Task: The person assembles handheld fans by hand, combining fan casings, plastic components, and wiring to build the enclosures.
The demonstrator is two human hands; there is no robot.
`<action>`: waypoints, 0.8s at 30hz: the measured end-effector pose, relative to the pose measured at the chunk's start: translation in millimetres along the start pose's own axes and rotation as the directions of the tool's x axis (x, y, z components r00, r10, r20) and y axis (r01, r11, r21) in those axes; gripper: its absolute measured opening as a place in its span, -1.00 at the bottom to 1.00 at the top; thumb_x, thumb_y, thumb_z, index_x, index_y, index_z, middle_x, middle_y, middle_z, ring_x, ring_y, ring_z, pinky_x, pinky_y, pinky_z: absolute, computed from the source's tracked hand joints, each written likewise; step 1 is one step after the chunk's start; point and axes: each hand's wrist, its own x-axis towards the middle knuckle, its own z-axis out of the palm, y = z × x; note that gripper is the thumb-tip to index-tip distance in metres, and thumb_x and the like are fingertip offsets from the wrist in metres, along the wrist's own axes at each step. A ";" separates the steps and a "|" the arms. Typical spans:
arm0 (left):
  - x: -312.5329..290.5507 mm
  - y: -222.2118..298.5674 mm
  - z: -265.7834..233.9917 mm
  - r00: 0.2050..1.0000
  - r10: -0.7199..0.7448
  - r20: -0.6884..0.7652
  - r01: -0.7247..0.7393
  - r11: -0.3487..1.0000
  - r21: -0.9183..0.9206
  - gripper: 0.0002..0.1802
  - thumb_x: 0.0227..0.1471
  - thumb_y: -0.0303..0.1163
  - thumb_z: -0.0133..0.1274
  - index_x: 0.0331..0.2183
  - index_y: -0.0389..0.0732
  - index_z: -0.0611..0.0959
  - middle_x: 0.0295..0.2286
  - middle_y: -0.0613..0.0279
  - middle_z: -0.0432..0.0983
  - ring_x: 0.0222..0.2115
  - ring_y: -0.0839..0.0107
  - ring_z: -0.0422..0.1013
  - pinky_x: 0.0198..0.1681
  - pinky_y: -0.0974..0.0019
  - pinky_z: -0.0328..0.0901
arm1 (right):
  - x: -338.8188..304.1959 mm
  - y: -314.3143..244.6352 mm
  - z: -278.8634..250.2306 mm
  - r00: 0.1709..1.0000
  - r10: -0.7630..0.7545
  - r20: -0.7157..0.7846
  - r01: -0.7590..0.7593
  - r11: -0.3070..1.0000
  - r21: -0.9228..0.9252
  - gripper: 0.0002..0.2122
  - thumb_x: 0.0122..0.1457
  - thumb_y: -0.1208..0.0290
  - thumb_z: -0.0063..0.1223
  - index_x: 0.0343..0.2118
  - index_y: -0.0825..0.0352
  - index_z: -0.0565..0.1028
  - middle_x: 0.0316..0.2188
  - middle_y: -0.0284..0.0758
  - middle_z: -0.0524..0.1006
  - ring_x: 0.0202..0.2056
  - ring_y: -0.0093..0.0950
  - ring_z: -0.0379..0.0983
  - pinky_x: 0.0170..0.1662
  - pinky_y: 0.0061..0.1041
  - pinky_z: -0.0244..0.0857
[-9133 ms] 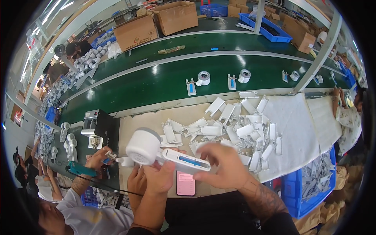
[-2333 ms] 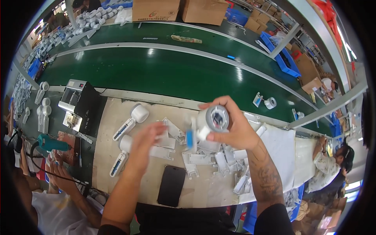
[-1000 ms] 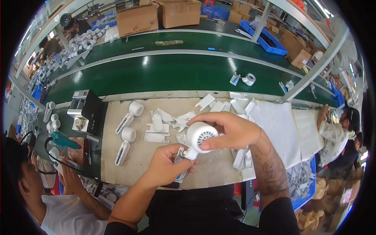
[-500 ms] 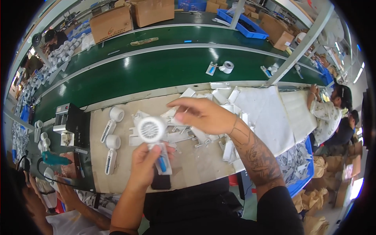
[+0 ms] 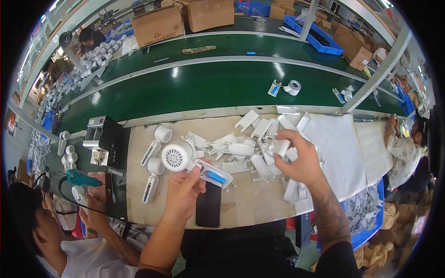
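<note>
My left hand (image 5: 181, 197) is closed round the neck of a white handheld fan (image 5: 177, 156), its round grille facing me. The fan's handle points to the right with its inside exposed, and a blue battery cell (image 5: 214, 177) lies in it. Over the right part of a pile of white plastic handle covers (image 5: 238, 149), my right hand (image 5: 302, 162) has its thumb and fingers round one white handle cover (image 5: 281, 147). A black phone (image 5: 208, 206) lies on the table below the fan.
Two more white fans (image 5: 151, 180) lie left of the pile. A black machine (image 5: 107, 141) and a teal electric screwdriver (image 5: 82, 178) are farther left, beside a co-worker (image 5: 92, 252). Beyond runs a green conveyor (image 5: 199, 85) with fan parts. A blue bin (image 5: 380, 204) stands at right.
My right hand has moved right, away from the fan, and has taken hold of a cover from the pile. The fan's handle has swung to point right. The whole view has shifted.
</note>
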 end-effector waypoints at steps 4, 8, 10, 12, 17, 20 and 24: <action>1.4 -6.7 17.0 0.998 -0.011 0.060 0.017 0.995 -0.097 -0.51 0.33 -0.16 -0.13 0.05 -0.39 0.50 -0.20 0.15 0.58 -0.39 0.47 0.43 -0.30 0.39 0.34 | -16.2 -38.1 22.7 0.961 -0.206 -0.184 0.264 0.882 0.392 -0.63 -0.08 0.60 0.35 -0.16 0.35 0.48 -0.06 0.07 0.55 -0.02 -0.23 0.55 0.02 -0.35 0.42; 0.5 -17.0 31.1 0.998 -0.038 0.042 0.047 0.970 -0.239 -0.47 0.33 -0.06 -0.16 0.04 -0.34 0.50 -0.22 0.20 0.57 -0.36 0.48 0.44 -0.27 0.37 0.35 | -21.5 -64.2 51.2 0.925 -0.304 -0.227 0.371 0.849 0.377 -0.68 -0.15 0.56 0.44 -0.25 0.32 0.63 -0.04 -0.05 0.57 -0.01 -0.17 0.53 0.03 -0.32 0.41; -2.6 -12.5 41.0 0.999 -0.022 0.049 0.033 0.972 -0.232 -0.49 0.33 -0.09 -0.13 0.03 -0.33 0.51 -0.22 0.22 0.57 -0.36 0.51 0.44 -0.28 0.39 0.35 | -26.0 -57.9 64.0 0.925 -0.300 -0.235 0.367 0.868 0.336 -0.66 -0.16 0.56 0.44 -0.24 0.28 0.65 -0.03 -0.12 0.58 -0.04 -0.19 0.51 0.01 -0.33 0.40; -2.7 -11.0 40.4 0.999 -0.007 0.054 0.019 0.974 -0.225 -0.52 0.32 -0.12 -0.11 0.02 -0.32 0.51 -0.22 0.24 0.58 -0.37 0.54 0.43 -0.28 0.42 0.34 | -28.2 -51.8 72.7 0.924 -0.296 -0.240 0.360 0.884 0.297 -0.64 -0.18 0.55 0.45 -0.22 0.25 0.67 -0.03 -0.19 0.58 -0.06 -0.22 0.50 0.00 -0.35 0.40; 0.0 -16.1 30.0 0.997 0.064 0.036 -0.060 0.994 -0.095 -0.61 0.19 -0.43 0.12 0.05 -0.28 0.53 -0.24 0.29 0.58 -0.44 0.67 0.40 -0.38 0.54 0.29 | -29.5 -47.9 77.7 0.888 -0.403 -0.220 0.429 0.899 0.087 -0.64 -0.17 0.50 0.44 -0.21 0.21 0.67 -0.02 -0.24 0.58 -0.11 -0.26 0.47 -0.04 -0.38 0.40; -0.8 -15.8 30.0 0.993 0.115 0.010 -0.114 0.991 -0.066 -0.62 0.16 -0.46 0.15 0.02 -0.28 0.54 -0.24 0.27 0.59 -0.47 0.65 0.39 -0.43 0.53 0.28 | -34.4 -52.0 79.0 0.920 -0.285 -0.270 0.331 0.933 0.142 -0.69 -0.07 0.36 0.41 -0.21 0.24 0.65 -0.08 -0.30 0.60 -0.18 -0.38 0.48 -0.14 -0.43 0.36; -1.4 -14.5 31.7 0.993 0.101 0.065 -0.095 0.991 -0.090 -0.64 0.16 -0.45 0.16 0.00 -0.29 0.55 -0.24 0.25 0.59 -0.47 0.64 0.39 -0.47 0.52 0.25 | -35.1 -39.6 85.6 0.990 0.080 0.117 -0.130 0.840 0.527 -0.77 0.15 0.29 0.26 -0.42 0.39 0.57 -0.58 -0.33 0.51 -0.56 -0.52 0.43 -0.42 -0.51 0.35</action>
